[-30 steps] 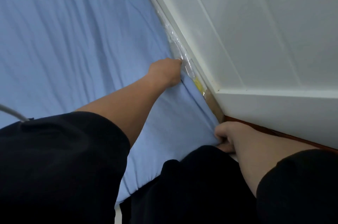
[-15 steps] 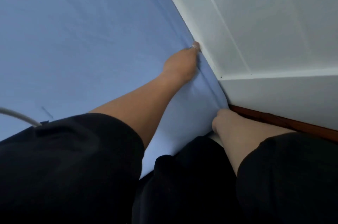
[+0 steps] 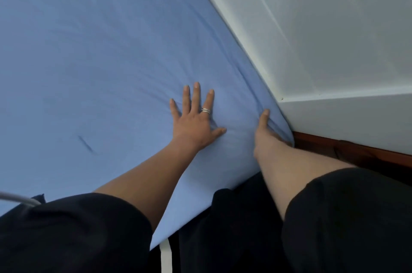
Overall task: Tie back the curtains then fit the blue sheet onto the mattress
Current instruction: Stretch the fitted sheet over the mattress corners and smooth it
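1. Left hand (image 3: 194, 123) has left the edge by the wall (image 3: 334, 38); it now lies flat, fingers spread, pressing the blue sheet (image 3: 100, 60).
2. Right hand (image 3: 265, 126) stays at the sheet's near corner; fingers hidden, grip undeterminable.

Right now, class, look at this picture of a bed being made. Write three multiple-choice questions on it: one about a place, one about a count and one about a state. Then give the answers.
1. Where is the right hand?
A) on a pillow
B) at the blue sheet's corner, beside the white wall
C) on the floor

2. How many hands touch the sheet?
A) none
B) one
C) two

3. How does the left hand lie?
A) flat, fingers spread
B) in a fist
C) pinching a fold

Answers:
1 B, its thumb lies over the corner next to the wall.
2 C, both hands rest on the blue cloth.
3 A, the palm presses down with straight fingers.
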